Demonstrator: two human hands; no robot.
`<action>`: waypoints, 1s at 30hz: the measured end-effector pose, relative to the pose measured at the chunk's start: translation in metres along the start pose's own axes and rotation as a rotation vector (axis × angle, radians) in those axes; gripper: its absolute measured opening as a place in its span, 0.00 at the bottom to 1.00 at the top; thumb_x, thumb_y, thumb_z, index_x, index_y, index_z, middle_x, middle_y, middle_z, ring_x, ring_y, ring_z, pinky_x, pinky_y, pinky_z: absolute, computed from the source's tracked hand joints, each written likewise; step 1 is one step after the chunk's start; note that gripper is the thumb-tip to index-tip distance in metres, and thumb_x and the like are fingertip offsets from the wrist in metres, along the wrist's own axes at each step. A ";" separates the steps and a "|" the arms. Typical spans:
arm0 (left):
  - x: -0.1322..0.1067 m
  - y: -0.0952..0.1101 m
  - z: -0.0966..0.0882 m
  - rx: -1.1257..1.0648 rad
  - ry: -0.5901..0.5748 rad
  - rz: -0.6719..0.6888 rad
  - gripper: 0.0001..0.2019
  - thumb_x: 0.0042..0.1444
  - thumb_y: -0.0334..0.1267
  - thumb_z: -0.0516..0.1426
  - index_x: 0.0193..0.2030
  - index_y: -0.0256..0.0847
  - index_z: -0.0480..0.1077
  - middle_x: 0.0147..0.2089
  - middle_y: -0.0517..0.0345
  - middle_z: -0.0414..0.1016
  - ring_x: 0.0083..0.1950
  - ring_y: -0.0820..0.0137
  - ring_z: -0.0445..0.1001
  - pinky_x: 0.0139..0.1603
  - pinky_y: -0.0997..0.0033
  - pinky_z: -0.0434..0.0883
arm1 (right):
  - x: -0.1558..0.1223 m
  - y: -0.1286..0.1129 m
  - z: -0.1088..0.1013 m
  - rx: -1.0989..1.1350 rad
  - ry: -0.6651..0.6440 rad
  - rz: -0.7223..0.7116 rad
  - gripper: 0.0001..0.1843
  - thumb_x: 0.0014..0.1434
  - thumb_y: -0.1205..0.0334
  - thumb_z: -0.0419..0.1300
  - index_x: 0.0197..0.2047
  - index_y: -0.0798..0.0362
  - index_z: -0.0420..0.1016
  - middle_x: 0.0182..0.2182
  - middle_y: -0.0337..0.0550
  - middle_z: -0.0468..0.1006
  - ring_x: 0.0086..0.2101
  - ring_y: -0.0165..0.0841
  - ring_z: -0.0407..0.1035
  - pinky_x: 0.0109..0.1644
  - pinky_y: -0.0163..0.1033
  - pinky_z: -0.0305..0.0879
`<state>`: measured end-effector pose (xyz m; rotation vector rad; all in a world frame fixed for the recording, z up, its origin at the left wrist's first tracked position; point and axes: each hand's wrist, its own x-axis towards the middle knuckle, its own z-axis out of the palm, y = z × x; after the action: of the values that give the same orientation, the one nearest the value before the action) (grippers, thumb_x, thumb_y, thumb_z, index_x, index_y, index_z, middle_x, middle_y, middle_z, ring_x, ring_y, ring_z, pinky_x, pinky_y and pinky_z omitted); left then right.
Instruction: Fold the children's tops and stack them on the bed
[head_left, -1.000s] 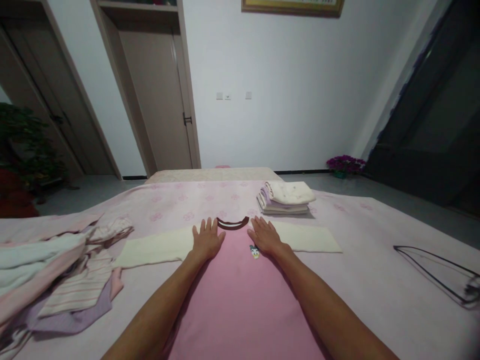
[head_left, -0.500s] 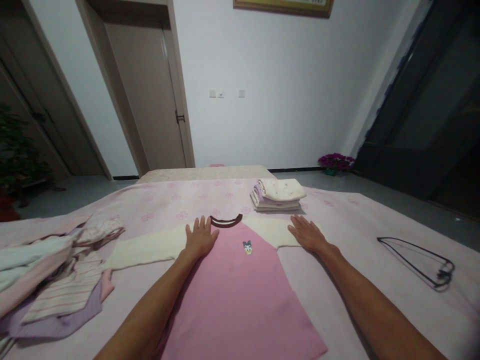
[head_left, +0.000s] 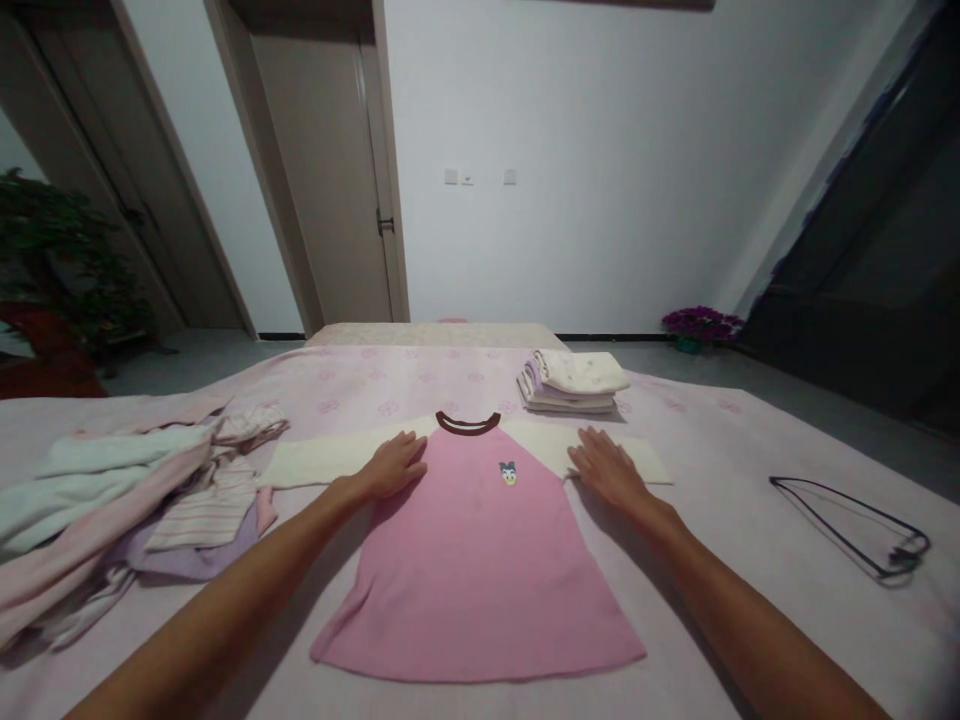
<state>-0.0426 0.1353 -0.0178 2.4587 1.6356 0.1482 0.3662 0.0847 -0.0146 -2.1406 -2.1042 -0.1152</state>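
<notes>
A pink shirt [head_left: 472,560] with cream sleeves, a dark brown collar and a small cartoon badge lies spread flat on the pale pink bed sheet [head_left: 720,600]. My left hand [head_left: 394,466] rests flat, fingers out, where the left sleeve meets the pink body. My right hand [head_left: 606,466] lies flat with fingers spread on the right cream sleeve. Neither hand holds anything.
A stack of folded clothes [head_left: 571,380] sits beyond the shirt's right sleeve. A heap of unfolded garments [head_left: 127,490] lies at the left. A dark wire hanger [head_left: 862,520] lies on the sheet at the right. Doors, a plant and a flower pot stand behind.
Both hands slid outward from beside the collar to the sleeves, the right first and then the left. The view pulled back, so the shirt's whole hem shows.
</notes>
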 end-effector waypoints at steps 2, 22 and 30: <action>-0.028 0.004 -0.009 -0.054 0.068 -0.004 0.25 0.66 0.45 0.47 0.67 0.41 0.63 0.69 0.47 0.64 0.70 0.59 0.59 0.69 0.59 0.57 | -0.022 -0.041 -0.001 0.067 -0.008 -0.175 0.31 0.69 0.53 0.45 0.72 0.54 0.56 0.72 0.51 0.51 0.71 0.44 0.40 0.71 0.56 0.40; -0.205 0.018 -0.005 -0.321 -0.037 -0.072 0.28 0.59 0.38 0.51 0.67 0.56 0.61 0.56 0.53 0.71 0.50 0.63 0.76 0.53 0.67 0.72 | -0.089 -0.132 -0.011 0.128 -0.132 -0.415 0.31 0.69 0.52 0.47 0.72 0.53 0.56 0.72 0.50 0.50 0.70 0.44 0.42 0.73 0.56 0.38; -0.188 0.029 -0.019 0.030 0.122 0.006 0.19 0.65 0.41 0.50 0.62 0.50 0.68 0.61 0.52 0.72 0.54 0.61 0.76 0.53 0.63 0.72 | -0.088 -0.129 0.000 0.120 -0.071 -0.441 0.30 0.70 0.53 0.46 0.72 0.54 0.57 0.71 0.51 0.51 0.70 0.44 0.43 0.73 0.57 0.39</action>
<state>-0.0931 -0.0472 0.0106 2.5229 1.6906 0.2817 0.2352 -0.0005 -0.0226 -1.6084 -2.5180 0.0429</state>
